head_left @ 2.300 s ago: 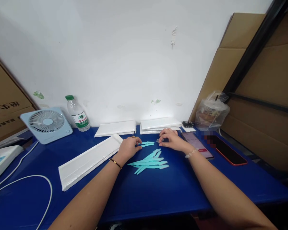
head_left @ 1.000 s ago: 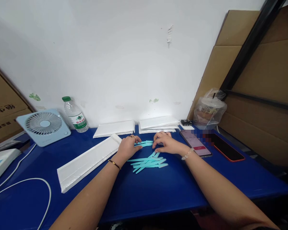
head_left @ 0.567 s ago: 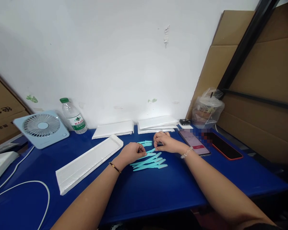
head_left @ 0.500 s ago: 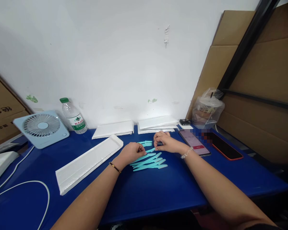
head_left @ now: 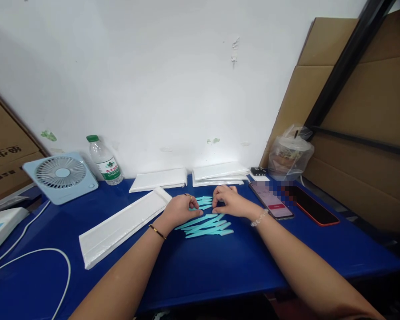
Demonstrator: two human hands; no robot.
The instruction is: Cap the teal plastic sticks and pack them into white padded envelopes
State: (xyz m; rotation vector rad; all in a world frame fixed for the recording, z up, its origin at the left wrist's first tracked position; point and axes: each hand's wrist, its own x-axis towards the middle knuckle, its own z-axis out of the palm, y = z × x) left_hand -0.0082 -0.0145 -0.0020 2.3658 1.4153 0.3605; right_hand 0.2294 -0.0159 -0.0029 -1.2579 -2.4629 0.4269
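Observation:
Several turquoise eyebrow razors (head_left: 209,227) lie fanned and overlapping on the blue table (head_left: 186,271), blades toward the right. Behind them a smaller set of razors (head_left: 205,198) lies side by side, partly covered by my fingers. My left hand (head_left: 182,209) has its thumb and fingers at the handle end of one razor (head_left: 205,207) beside that rear set. At the same razor's blade end, my right hand (head_left: 230,202) has curled fingers closed around the tip. Both grips are partly hidden by the fingers.
White padded packets (head_left: 160,179) lie along the wall, with a long one (head_left: 123,226) slanting at left. A blue fan (head_left: 65,173) and water bottle (head_left: 106,162) stand back left. Right are two phones (head_left: 275,204) (head_left: 315,206) and a bagged cup (head_left: 288,155).
One razor has moved from the front pile back beside the rear set, between both hands. My left hand has shifted slightly away from me. The front pile lies more spread than earlier.

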